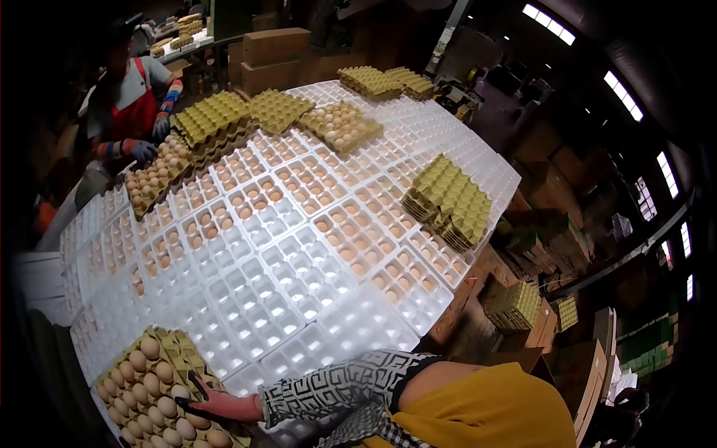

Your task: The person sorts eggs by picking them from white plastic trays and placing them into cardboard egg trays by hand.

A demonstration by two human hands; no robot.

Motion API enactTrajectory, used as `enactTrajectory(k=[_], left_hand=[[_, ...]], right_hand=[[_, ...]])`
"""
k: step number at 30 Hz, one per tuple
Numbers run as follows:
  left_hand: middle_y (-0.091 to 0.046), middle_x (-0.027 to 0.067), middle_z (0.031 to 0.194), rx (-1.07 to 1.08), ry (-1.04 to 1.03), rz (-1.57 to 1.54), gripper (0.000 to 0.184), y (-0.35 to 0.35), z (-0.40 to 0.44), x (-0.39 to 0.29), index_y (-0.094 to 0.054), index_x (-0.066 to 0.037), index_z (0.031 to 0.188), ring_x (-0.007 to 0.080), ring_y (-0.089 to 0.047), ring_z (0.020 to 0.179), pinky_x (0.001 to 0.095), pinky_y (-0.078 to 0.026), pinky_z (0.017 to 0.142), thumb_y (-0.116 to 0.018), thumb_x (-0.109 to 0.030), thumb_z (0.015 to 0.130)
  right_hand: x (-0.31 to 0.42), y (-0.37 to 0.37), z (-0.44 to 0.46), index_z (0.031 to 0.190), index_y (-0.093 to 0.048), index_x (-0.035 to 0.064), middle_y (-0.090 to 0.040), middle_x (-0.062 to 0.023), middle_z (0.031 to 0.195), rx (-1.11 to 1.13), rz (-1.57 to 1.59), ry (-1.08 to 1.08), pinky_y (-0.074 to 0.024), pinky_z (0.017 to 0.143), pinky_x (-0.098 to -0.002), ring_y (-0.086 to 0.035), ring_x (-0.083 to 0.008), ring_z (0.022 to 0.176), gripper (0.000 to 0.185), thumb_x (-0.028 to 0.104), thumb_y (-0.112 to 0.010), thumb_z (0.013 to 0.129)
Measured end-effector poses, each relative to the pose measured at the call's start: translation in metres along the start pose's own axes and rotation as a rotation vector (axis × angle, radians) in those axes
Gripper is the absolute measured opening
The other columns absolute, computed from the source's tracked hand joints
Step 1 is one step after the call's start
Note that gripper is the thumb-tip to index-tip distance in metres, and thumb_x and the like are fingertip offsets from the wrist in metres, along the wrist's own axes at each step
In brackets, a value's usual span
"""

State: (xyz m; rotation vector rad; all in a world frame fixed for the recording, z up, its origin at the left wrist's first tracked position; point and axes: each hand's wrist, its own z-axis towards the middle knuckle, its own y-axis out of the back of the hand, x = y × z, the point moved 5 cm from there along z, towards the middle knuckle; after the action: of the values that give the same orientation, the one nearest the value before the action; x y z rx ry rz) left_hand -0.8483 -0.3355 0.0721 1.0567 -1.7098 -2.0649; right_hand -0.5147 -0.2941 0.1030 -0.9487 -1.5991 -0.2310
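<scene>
Right now the egg-filled tray [153,397] lies just ahead of the left fingers [192,394], at the near left corner of the worktop, its outer side close along the edge. The left fingers are spread apart, dark tips over the eggs at the tray's inner side, touching it; whether they press on an egg I cannot tell. The right fingers are out of view. Behind the left fingers the patterned sleeve [328,388] runs back low over the worktop to the yellow garment [485,407], so that side is taken up.

Beyond the fingers, a broad, low stretch of clear plastic trays [250,299] spreads away, giving level room above it. Farther out, loose eggs [355,243] sit in rows in the same kind of trays. To the far right of the fingers, a pulp-tray stack [448,201] rises close to the worktop's right edge. Straight out at the far side, a second filled tray [342,127] lies just beside more piled pulp trays [213,119], which wall off part of that edge. At their left, a co-worker [134,97] has both gloved hands near a third filled tray [157,173].
</scene>
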Motion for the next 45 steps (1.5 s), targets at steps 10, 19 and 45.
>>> enactTrajectory(k=[10, 19, 45], left_hand=[[-0.062, 0.0125, 0.122, -0.147, 0.151, -0.577, 0.040, 0.210, -0.132, 0.078, -0.056, -0.004, 0.127, 0.0244, -0.061, 0.107, 0.0424, -0.050, 0.092, -0.050, -0.033, 0.100], [-0.061, 0.0106, 0.119, 0.409, 0.155, -1.507, 0.041, 0.083, -0.271, -0.171, -0.055, -0.004, 0.126, 0.0243, -0.061, 0.108, 0.0426, -0.050, 0.093, -0.048, -0.036, 0.101], [-0.064, 0.0082, 0.108, 0.605, -0.276, -0.974, 0.041, -0.006, -0.206, -0.441, -0.059, -0.001, 0.118, 0.0196, -0.061, 0.107, 0.0342, -0.049, 0.095, -0.066, -0.021, 0.083]], right_hand=[[0.077, 0.024, -0.069, 0.155, -0.020, 0.0110, -0.035, -0.0062, 0.151, 0.104, 0.661, 0.014, -0.0330, 0.110, -0.0325, -0.035, -0.0169, 0.137, 0.071, 0.038, -0.054, 0.098], [0.060, 0.177, -0.221, 0.153, -0.023, 0.0016, -0.026, -0.0134, 0.154, -0.177, 0.368, 0.114, -0.0237, 0.115, -0.0337, -0.024, -0.0235, 0.142, 0.067, 0.028, -0.053, 0.099], [0.170, 0.367, -0.210, 0.130, -0.055, -0.0013, -0.062, -0.0069, 0.121, -0.351, 0.126, 0.305, -0.0495, 0.094, -0.0282, -0.059, -0.0178, 0.110, 0.049, 0.015, -0.059, 0.084]])
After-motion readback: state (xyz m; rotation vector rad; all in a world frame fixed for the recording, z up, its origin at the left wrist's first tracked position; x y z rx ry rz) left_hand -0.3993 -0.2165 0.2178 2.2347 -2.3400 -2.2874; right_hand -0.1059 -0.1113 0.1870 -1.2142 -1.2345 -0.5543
